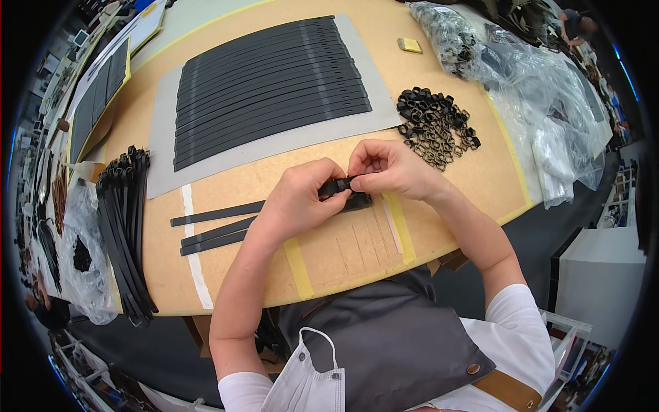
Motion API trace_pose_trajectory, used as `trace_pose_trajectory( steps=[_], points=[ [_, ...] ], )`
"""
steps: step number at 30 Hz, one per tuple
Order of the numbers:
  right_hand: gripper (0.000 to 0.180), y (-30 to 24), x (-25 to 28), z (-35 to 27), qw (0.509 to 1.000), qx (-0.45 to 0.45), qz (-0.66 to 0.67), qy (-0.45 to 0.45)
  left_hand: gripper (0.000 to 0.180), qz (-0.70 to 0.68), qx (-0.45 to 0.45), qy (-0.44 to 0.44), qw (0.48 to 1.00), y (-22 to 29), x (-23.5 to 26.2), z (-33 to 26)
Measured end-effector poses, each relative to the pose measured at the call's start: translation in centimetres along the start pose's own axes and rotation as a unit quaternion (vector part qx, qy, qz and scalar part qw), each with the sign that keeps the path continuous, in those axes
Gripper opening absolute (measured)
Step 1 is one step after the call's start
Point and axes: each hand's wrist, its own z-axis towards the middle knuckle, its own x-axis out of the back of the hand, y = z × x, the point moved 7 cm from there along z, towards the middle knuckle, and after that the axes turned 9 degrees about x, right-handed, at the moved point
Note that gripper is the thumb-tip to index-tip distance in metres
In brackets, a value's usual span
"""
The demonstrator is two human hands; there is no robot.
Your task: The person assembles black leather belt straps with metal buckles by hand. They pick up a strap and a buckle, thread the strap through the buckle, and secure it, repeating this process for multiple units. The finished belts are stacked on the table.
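Close to the table's near edge, my left hand [302, 198] and my right hand [397, 170] meet over the end of a black strap [334, 187]. The left fingers wrap round it, while the right thumb and fingers pinch its tip; the small detail between them is partly hidden. Flat strap lengths [214, 214] extend leftward from under my left hand and forearm. Right of my hands, a pile of metal buckles with black loops [439, 130] lies on the table. Beyond them, many black straps [268, 89] lie side by side on a grey sheet [165, 147].
A bundle of black straps with buckles [123, 220] hangs over the left edge beside a clear plastic bag [86, 268]. Plastic bags [528, 96] fill the far right. A small yellow block [410, 45] lies at the back. Yellow tape [298, 268] crosses the table [350, 254].
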Motion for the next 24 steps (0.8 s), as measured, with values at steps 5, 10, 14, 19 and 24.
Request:
trace_pose_trajectory(
  steps=[5, 10, 14, 19, 24],
  points=[
    [0.018, 0.2, 0.1, -0.3, 0.997, -0.037, -0.054, 0.028, 0.019, 0.029, -0.068, 0.003, 0.997, 0.6, -0.5, -0.2],
    [0.021, -0.5, 0.0, -0.4, 0.997, -0.049, -0.046, 0.042, 0.021, 0.02, -0.045, -0.008, 0.999, 0.5, -0.4, -0.2],
    [0.022, -0.4, -0.3, 0.2, 0.999, -0.007, -0.006, 0.034, 0.023, 0.021, -0.085, 0.032, 0.996, 0.2, -0.1, -0.3],
    [0.021, -0.9, 0.7, 0.4, 0.998, 0.039, 0.019, 0.046, 0.024, -0.009, -0.004, 0.044, 0.999, 1.2, 1.5, -0.3],
    [0.019, -1.1, 1.5, 0.0, 0.99, -0.005, 0.131, 0.046, 0.02, -0.037, -0.01, 0.067, 0.997, 1.0, 2.1, -0.4]
  ],
)
